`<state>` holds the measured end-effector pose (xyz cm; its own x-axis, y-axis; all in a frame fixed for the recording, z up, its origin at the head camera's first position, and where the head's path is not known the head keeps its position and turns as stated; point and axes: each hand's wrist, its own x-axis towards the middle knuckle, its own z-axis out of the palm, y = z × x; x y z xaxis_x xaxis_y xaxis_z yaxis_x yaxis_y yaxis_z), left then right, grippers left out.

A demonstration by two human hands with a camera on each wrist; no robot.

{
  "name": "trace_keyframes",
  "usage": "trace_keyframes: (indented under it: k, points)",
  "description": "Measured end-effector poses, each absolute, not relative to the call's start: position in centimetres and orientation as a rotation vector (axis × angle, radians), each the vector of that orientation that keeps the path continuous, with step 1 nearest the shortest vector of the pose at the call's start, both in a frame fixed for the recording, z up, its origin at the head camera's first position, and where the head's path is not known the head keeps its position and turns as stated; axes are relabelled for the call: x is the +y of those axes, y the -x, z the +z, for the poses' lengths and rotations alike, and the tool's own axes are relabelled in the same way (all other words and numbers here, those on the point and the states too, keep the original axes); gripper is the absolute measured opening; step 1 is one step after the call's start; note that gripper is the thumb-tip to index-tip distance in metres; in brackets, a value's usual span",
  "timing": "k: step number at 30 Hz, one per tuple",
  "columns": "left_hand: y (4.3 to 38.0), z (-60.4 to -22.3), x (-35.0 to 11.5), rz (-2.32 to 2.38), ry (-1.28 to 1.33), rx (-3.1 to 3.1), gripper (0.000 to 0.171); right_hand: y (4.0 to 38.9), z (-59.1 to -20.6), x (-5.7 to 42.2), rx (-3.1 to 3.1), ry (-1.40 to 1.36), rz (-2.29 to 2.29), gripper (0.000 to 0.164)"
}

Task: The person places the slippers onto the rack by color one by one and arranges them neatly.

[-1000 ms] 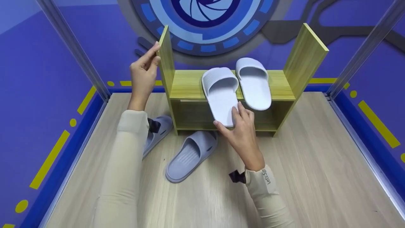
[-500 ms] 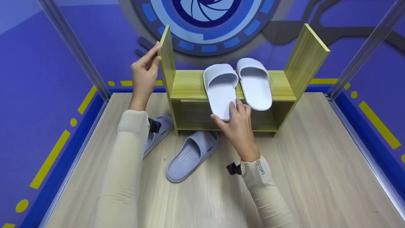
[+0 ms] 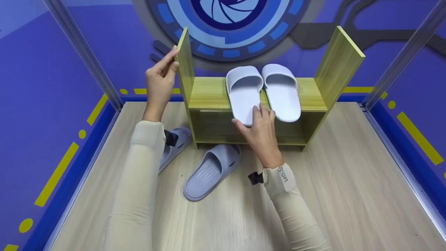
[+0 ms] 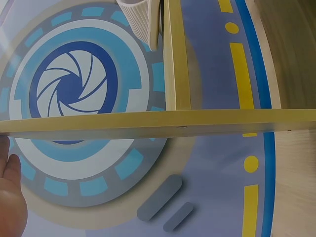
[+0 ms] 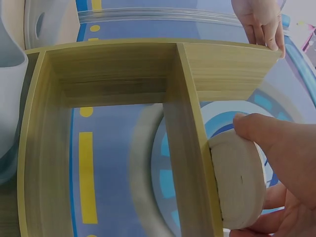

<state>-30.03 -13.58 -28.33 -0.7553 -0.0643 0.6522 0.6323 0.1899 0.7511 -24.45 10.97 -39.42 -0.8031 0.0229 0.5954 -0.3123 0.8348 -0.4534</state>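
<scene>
The person's right hand (image 3: pixel 259 137) grips the heel of a white ribbed-strap slipper (image 3: pixel 244 99) at the yellowish wood-grain rack (image 3: pixel 209 94)'s upper shelf, just beside its white mate (image 3: pixel 283 101). The left hand (image 3: pixel 159 83) touches the side panel (image 3: pixel 186 62); whether it pinches, I can't tell. One grey slipper (image 3: pixel 209 172) lies in front, another (image 3: pixel 182 137) partly behind the beige sleeve (image 3: pixel 134 188).

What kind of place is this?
Probably a small display or practice booth: patterned blue walls and metal corner posts stand around a wood-look floor, with a little shoe rack.
</scene>
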Motion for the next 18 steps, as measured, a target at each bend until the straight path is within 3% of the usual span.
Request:
trace_keyframes:
  k: [18]
  points:
    - [29.9,-28.3,-13.6,-1.614,0.531,-1.914,0.032,24.9,-41.7,10.9,-2.192,-0.166,1.028,0.077]
